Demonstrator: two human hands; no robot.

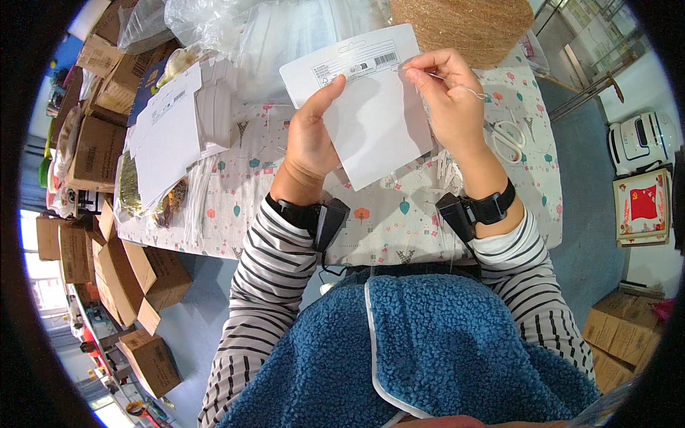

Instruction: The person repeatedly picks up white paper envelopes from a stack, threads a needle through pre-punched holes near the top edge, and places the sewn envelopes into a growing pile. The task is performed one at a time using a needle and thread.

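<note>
White backing card (371, 121) is held up over the patterned tablecloth (399, 214), between both hands, just below the big cone of brown twine (471, 25).

Left hand (310, 139) grips the card's left edge, thumb on the near face w/ fingers wrapped behind, so it's closed on the card. Right hand (446, 100) is at the top right corner, thumb & forefinger pinched tight on a thin thread or wire (467, 89) that trails off to the right; the other fingers curl against the card's edge.

Handling, as I judge it: the card is light, thin, fairly stiff but will crease if squeezed mid-sheet, so it's best taken by the edges, as the left hand does. The thread is very fine & slippery (barely visible here), and needs a fingertip pinch close to its end.

Nearby: white-handled scissors (508, 137) on the cloth right of the right hand, a stack of similar white cards (171, 128) to the left, clear plastic bags (271, 32) behind, and cardboard boxes (143, 278) on the floor.
</note>
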